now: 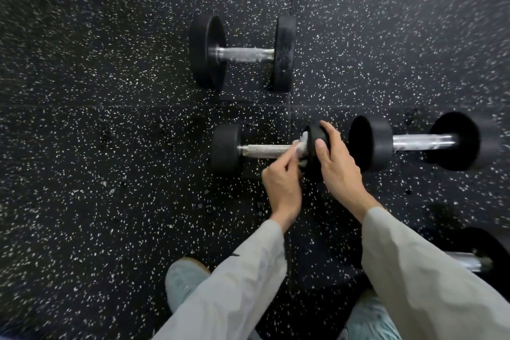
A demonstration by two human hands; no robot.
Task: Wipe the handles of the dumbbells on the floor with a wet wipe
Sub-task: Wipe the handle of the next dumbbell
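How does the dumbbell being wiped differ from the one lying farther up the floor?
The small black dumbbell with the knurled steel handle has compact heads; the far black dumbbell with wide flat plates has bigger ones. The small one is held by the right hand while the left hand presses a white wet wipe on it; the far one lies untouched. Both lie sideways.

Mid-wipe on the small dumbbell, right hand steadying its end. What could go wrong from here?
The wet wipe sits bunched at the handle's right end, so the bare knurled handle could get skipped. The right hand only cups the weight head; the small dumbbell might roll toward the neighbouring dumbbell.
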